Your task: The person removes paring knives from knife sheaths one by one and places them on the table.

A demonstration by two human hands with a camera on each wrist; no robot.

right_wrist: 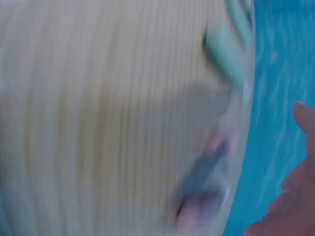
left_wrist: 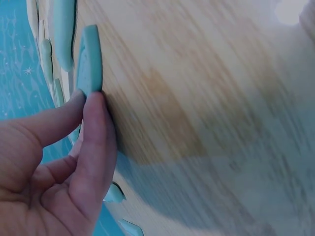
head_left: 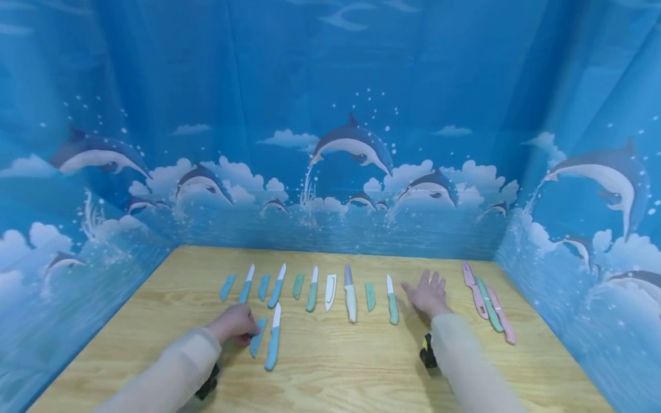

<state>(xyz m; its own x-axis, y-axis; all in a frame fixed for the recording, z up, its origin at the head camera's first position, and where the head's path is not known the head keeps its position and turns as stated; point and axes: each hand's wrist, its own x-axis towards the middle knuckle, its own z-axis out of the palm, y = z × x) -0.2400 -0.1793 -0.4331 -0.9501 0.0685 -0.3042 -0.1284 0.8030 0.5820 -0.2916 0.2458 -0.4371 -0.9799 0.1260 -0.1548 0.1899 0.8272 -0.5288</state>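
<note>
My left hand [head_left: 236, 324] pinches a blue knife sheath [head_left: 259, 337] between thumb and fingers, at the near left of the table. Right beside the sheath lies a bare blue-handled knife [head_left: 272, 344], its pale blade pointing away. In the left wrist view the sheath [left_wrist: 91, 61] stands up from the fingertips. My right hand [head_left: 428, 293] is spread over the right part of the table, holding nothing. Left of it lies a green-handled knife [head_left: 393, 307]. To its right are a pink knife [head_left: 477, 298], a green knife [head_left: 488, 304] and another pink knife [head_left: 503, 321], close together.
A row of unsheathed knives and sheaths crosses the wooden table [head_left: 330, 367]: blue sheaths [head_left: 227, 287] and blue knives at left, then a green sheath [head_left: 298, 285], green knife [head_left: 312, 295], white sheath [head_left: 330, 291], white-handled knife [head_left: 351, 301] and green sheath [head_left: 370, 296]. Dolphin-print curtains [head_left: 330, 69] enclose it.
</note>
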